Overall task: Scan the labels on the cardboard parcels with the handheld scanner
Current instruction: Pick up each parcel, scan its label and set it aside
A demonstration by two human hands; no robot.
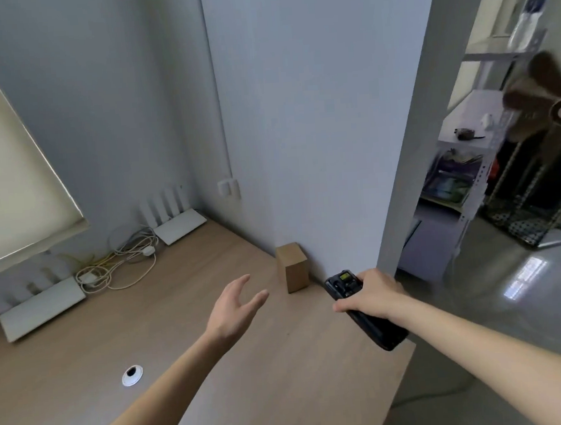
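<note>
Wooden desk [187,318] against grey wall: small cardboard parcel [293,267] stands upright at the wall; right hand [374,293] grips black handheld scanner [362,309] beside it; left hand [234,306] hovers, fingers spread, empty

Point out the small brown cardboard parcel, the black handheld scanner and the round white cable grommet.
small brown cardboard parcel [296,271]: head view, its front face.
black handheld scanner [344,286]: head view, its top by the screen.
round white cable grommet [132,375]: head view, its rim.
</note>
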